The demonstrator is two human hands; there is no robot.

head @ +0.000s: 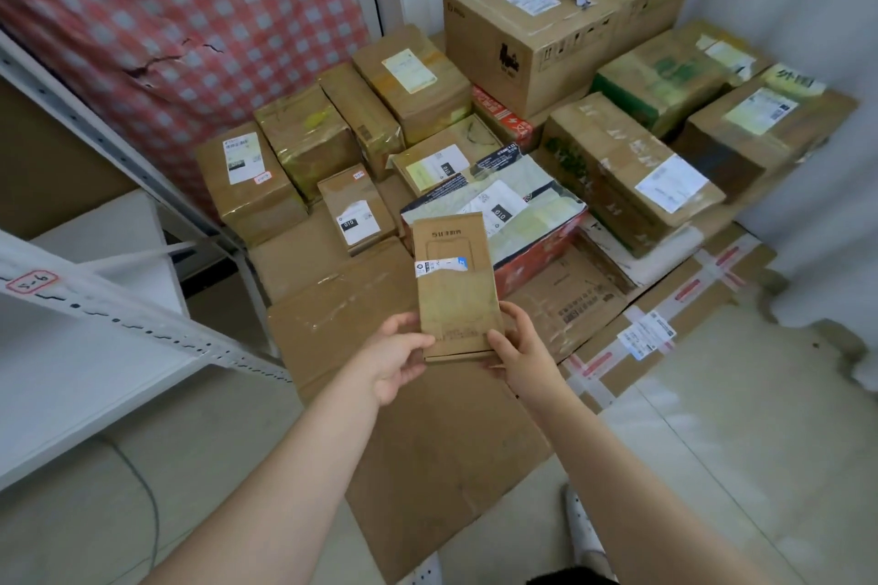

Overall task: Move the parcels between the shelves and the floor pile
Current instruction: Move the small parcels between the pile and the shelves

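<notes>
A flat brown cardboard parcel (455, 285) with a small white and blue label is held up over the floor pile. My left hand (396, 356) grips its lower left corner, thumb on the front. My right hand (520, 347) grips its lower right edge. Behind it the pile holds several taped cartons, among them a red-sided box (518, 223) with a white label and a small carton (354, 209) marked 010. The white metal shelf (95, 314) stands at the left, with a red-outlined tag on its front rail.
Flattened cardboard sheets (427, 442) cover the floor under my arms. A large carton (560, 19) sits at the back against the white wall. A red checked cloth (180, 14) hangs at the back left. My white shoe (582, 532) shows at the bottom, and a grey cable (142, 489) runs under the shelf.
</notes>
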